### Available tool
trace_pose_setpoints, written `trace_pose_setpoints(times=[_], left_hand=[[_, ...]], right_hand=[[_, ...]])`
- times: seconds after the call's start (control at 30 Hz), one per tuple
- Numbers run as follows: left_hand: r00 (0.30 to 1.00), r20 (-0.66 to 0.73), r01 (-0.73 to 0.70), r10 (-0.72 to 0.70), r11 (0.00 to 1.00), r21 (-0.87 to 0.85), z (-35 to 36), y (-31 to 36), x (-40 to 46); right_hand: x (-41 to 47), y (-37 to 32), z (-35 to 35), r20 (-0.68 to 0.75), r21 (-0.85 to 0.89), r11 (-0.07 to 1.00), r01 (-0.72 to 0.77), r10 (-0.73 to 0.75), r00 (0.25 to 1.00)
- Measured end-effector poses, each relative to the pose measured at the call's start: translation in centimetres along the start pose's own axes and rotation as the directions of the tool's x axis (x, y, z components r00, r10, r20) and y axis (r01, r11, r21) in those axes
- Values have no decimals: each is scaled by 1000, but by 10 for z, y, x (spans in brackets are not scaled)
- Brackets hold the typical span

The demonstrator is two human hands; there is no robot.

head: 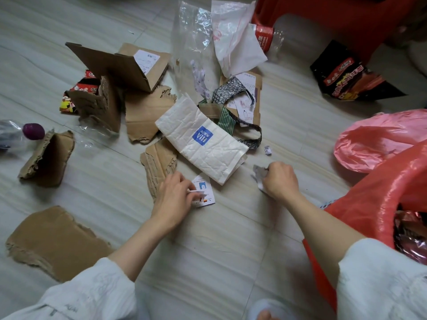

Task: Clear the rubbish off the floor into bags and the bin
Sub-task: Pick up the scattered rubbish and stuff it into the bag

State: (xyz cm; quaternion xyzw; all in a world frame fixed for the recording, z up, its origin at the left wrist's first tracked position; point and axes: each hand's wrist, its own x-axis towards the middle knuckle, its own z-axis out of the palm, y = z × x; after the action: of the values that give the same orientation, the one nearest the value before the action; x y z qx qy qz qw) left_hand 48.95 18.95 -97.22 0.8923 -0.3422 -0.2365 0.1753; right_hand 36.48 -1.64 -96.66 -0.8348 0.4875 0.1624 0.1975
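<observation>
My left hand (173, 199) pinches a small printed paper slip (204, 192) that lies on the tiled floor. My right hand (280, 181) grips crumpled white paper scraps (258, 174) just above the floor. A white paper bag with a blue logo (203, 139) lies between and beyond both hands. Torn cardboard pieces (55, 243) are scattered across the left half of the floor. An open red plastic bag (379, 204) stands at my right, with wrappers inside. A tiny paper ball (268, 150) sits near the white bag.
Beyond lie clear plastic sheets (191, 38), a white plastic bag (235, 40), a patterned strap (242, 125), a black snack packet (346, 77), a crushed bottle (270, 38) and a red stool (335, 17). A pink bag (381, 139) is at right; a purple-capped bottle (33, 131) at left.
</observation>
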Motion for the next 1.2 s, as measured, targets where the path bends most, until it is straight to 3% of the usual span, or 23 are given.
trace_pose_setpoints(times=[0.2, 0.37, 0.5, 0.77, 0.9, 1.03, 1.2], left_hand=[[988, 149, -39, 31, 998, 47, 13, 14, 18], [997, 70, -32, 28, 998, 57, 30, 9, 5], [991, 108, -85, 80, 996, 41, 25, 3, -1], [988, 147, 60, -41, 990, -126, -26, 30, -23], [997, 19, 76, -74, 961, -267, -88, 77, -46], [989, -143, -77, 40, 963, -258, -140, 128, -78], [969, -195, -213, 153, 916, -340, -167, 205, -122]], right_hand=[[33, -6, -10, -106, 49, 995, 89, -84, 991], [40, -11, -4, -110, 1, 988, 155, -154, 982], [26, -11, 6, -111, -53, 977, 208, -213, 971], [-26, -14, -22, -99, 65, 978, 196, -189, 977], [-79, -29, -95, -195, 174, 957, 233, -198, 961], [-136, -28, -160, -309, 287, 916, 281, -189, 932], [-203, 18, -231, -417, 475, 833, 283, -69, 906]])
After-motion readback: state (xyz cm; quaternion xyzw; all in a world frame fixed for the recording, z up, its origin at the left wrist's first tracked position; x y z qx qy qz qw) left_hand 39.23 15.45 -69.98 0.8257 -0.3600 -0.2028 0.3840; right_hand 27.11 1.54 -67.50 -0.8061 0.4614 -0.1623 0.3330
